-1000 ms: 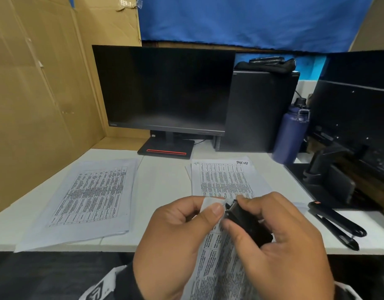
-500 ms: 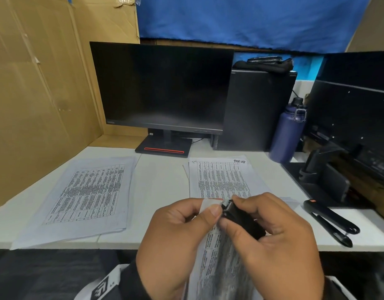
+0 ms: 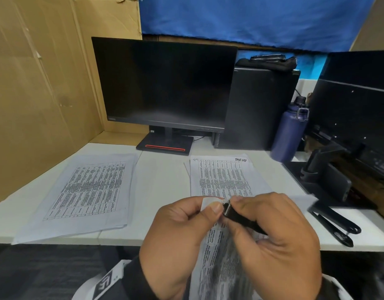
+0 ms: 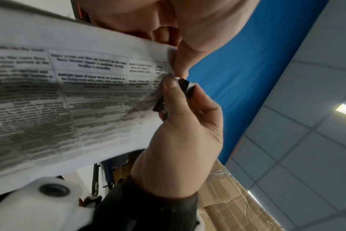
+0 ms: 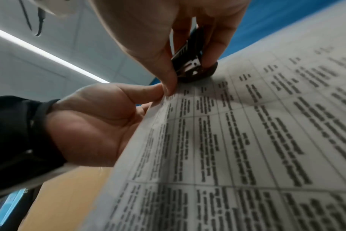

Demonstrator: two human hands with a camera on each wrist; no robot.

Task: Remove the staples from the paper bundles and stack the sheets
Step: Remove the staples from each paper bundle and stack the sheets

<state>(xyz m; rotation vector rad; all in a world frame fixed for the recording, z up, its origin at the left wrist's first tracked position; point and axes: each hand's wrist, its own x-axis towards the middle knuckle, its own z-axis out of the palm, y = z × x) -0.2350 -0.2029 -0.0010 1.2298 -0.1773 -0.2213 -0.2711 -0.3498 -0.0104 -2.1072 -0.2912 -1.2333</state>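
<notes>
I hold a stapled bundle of printed sheets (image 3: 221, 267) up in front of me, below the desk edge. My left hand (image 3: 209, 205) pinches its top corner between thumb and fingers. My right hand (image 3: 231, 211) grips a black staple remover (image 3: 238, 216) whose metal tip sits at that same corner. The right wrist view shows the staple remover (image 5: 190, 65) pressed against the bundle (image 5: 247, 140) beside my left hand (image 5: 93, 121). The staple itself is hidden. A pile of loose sheets (image 3: 87, 191) lies on the desk at left, and more printed bundles (image 3: 221, 176) lie in the middle.
A black stapler (image 3: 334, 224) lies at the desk's right front. Behind the papers stand a monitor (image 3: 165, 83), a black computer tower (image 3: 256, 109) and a blue bottle (image 3: 288, 131). A second monitor's stand (image 3: 325, 176) fills the right side. Cardboard walls the left.
Both hands keep the same hold, with the remover's tip still at the bundle's corner. Only my view has shifted slightly.
</notes>
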